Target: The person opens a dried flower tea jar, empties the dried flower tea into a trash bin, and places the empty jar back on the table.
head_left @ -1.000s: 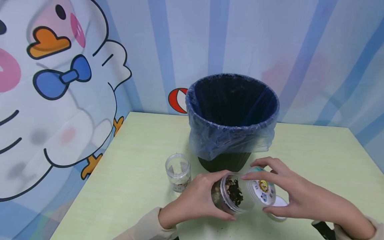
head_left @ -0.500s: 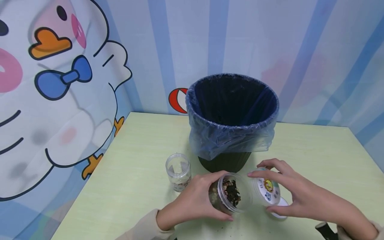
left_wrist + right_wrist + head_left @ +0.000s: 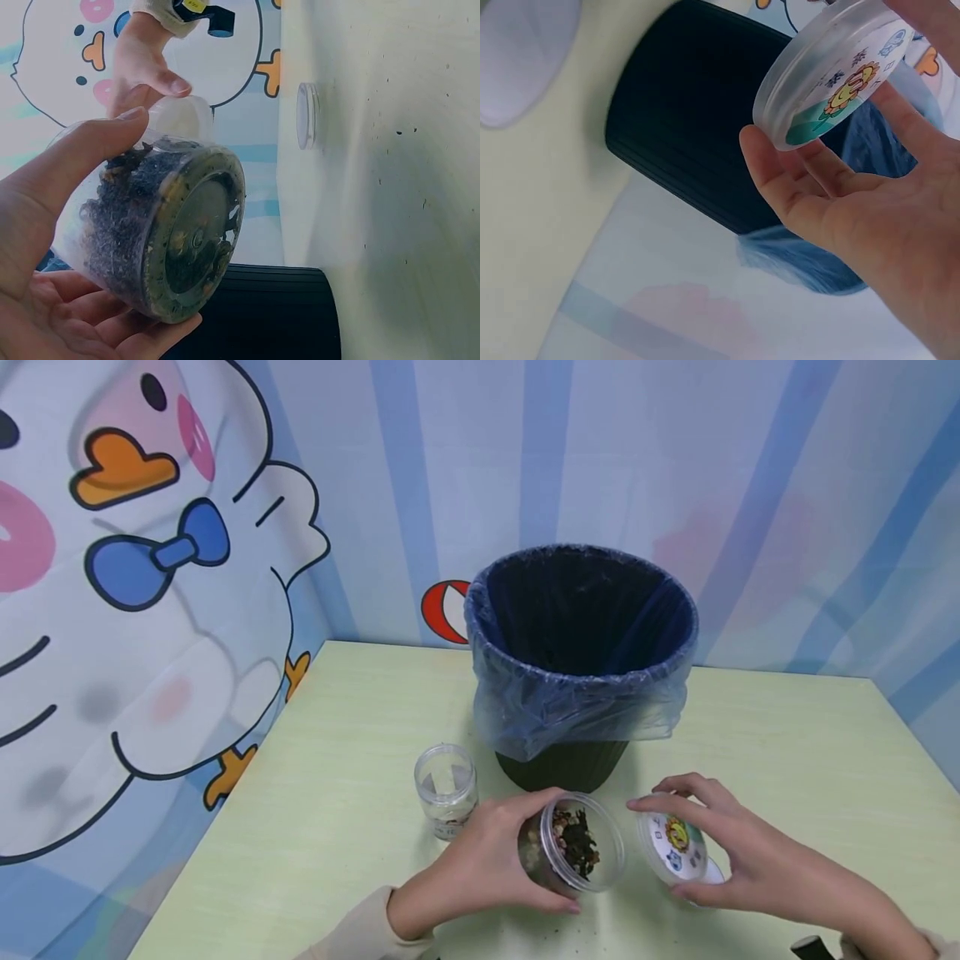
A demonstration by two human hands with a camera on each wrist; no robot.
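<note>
My left hand [image 3: 491,860] grips a clear plastic jar [image 3: 135,225], tilted so its open mouth faces right. Dark, dried bits with some reddish and pale pieces [image 3: 576,843] fill part of the jar. Thumb and fingers of my right hand [image 3: 738,843] pinch a round lid [image 3: 677,845] by its edge, apart from the jar's mouth. A flower sticker decorates the lid, as the right wrist view also shows on the lid [image 3: 840,90]. Left of my left hand a second clear jar [image 3: 446,789] stands upright without a lid.
Behind my hands stands a dark bin [image 3: 562,764] lined with a blue plastic bag [image 3: 577,710]. Another white lid [image 3: 712,874] lies on the table [image 3: 360,718], partly hidden under the held lid. Small dark crumbs are scattered near the table's front.
My right hand has moved right and slightly down with the lid, widening the gap to the jar. My left hand has shifted slightly left with the jar.
</note>
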